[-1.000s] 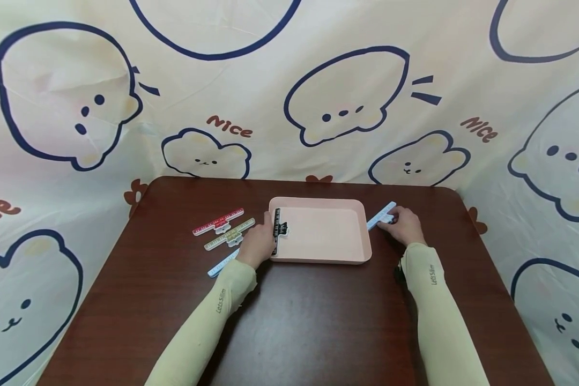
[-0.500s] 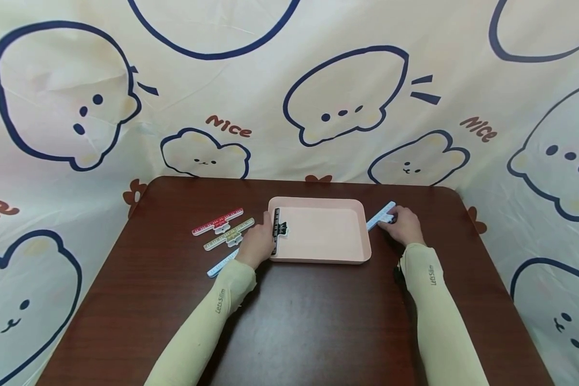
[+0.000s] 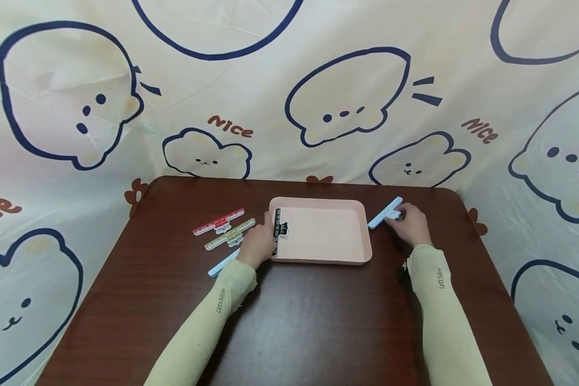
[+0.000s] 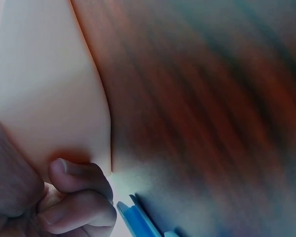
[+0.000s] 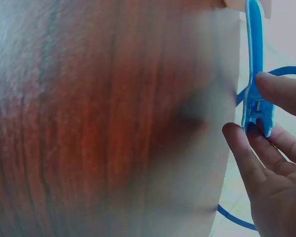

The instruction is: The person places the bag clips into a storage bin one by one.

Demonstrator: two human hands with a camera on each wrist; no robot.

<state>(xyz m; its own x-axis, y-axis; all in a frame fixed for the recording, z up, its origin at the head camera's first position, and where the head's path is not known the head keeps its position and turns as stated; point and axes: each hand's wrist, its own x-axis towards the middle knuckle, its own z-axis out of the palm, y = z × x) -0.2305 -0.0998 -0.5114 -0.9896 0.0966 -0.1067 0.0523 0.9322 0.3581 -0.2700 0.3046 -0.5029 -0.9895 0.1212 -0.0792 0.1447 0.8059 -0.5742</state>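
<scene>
My left hand [image 3: 257, 244] grips the left edge of a shallow pink tray [image 3: 325, 231], near its front corner. In the left wrist view, the curled fingers [image 4: 81, 210] press against the tray's wall [image 4: 52, 89]. Along the left side inside the tray lies a black ruler clip [image 3: 277, 231]. To the right of the tray, my right hand [image 3: 412, 225] pinches a light blue ruler clip [image 3: 385, 213] by its handle. The right wrist view shows the spring part of this clip [image 5: 256, 49] between thumb and fingers.
Left of the tray lie a red ruler clip [image 3: 218, 222], a yellow-green one [image 3: 229, 235] and another blue one [image 3: 223, 262], partly hidden by the left hand. The brown table [image 3: 318, 321] backs onto a patterned cloth [image 3: 270, 107].
My right hand has shifted a little to the right and back with the blue clip, away from the tray's right edge. The left hand and tray stay in place.
</scene>
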